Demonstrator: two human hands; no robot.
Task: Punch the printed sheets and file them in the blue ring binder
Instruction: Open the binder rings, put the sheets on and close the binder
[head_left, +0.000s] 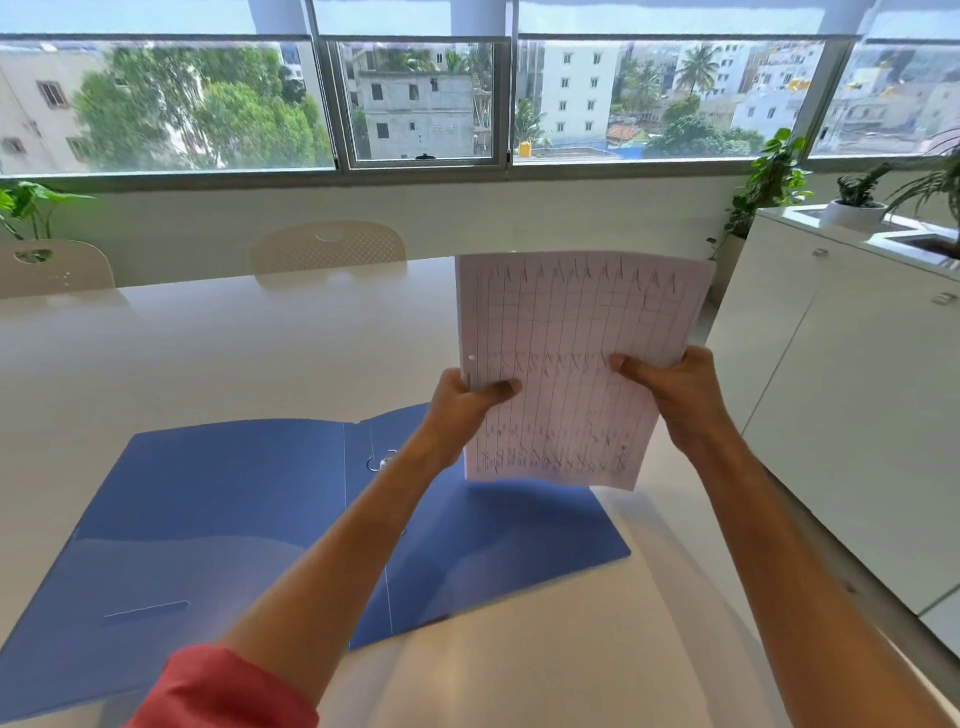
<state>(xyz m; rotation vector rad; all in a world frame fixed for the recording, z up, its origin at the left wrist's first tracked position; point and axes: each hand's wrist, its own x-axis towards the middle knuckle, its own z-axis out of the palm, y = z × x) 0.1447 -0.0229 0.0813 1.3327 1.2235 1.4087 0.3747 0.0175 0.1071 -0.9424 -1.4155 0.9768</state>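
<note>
The blue ring binder is lying open flat on the white table, its left cover reaching the frame's left edge and bare tabletop stretching beyond it toward two chairs. The left hand is pinching the left edge of the printed sheets, where one punched hole is showing. The right hand is gripping their right side, holding them upright above the binder's right cover. A white cabinet is standing close on the right.
</note>
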